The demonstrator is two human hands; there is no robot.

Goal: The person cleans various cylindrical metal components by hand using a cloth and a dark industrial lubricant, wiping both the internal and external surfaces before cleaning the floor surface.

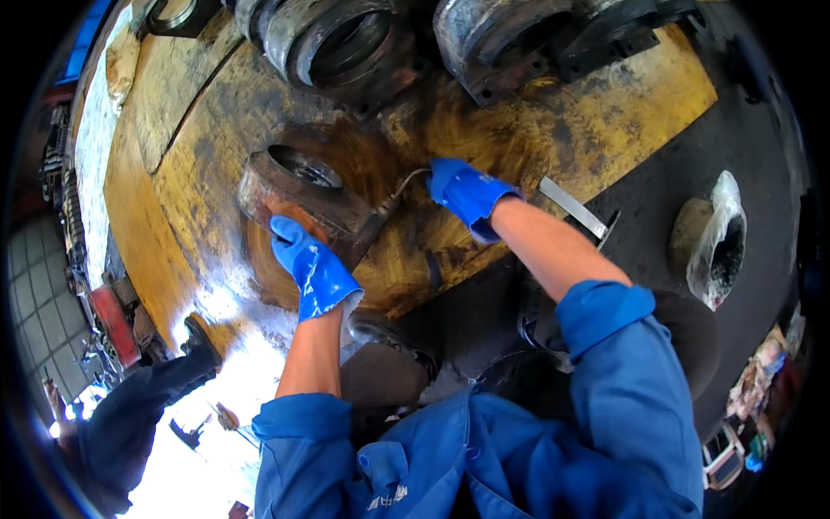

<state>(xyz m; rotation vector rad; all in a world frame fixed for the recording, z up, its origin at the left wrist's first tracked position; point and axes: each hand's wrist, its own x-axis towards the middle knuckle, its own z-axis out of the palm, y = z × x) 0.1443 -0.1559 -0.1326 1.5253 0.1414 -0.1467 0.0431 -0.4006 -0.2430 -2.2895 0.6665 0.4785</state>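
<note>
A worn metal bearing housing (298, 203) with a round bore lies on the stained yellow worktop, its flat flange turned to the right. My left hand (307, 264), in a blue rubber glove, grips the housing's near edge. In my right hand (467, 190), gloved the same, is a thin bent metal rod (411, 179), its fingers closed round one end. The rod's other end meets the flange of the housing near its upper corner. Which kind of tool the rod is cannot be made out, since the glove covers part of it.
Several larger bearing housings (346, 48) stand along the far edge. A metal bar (573, 208) lies to the right of my forearm. Farther right is a ring-shaped part (692, 233) with plastic film (718, 238). Another person's dark sleeve (143, 398) reaches in at the lower left.
</note>
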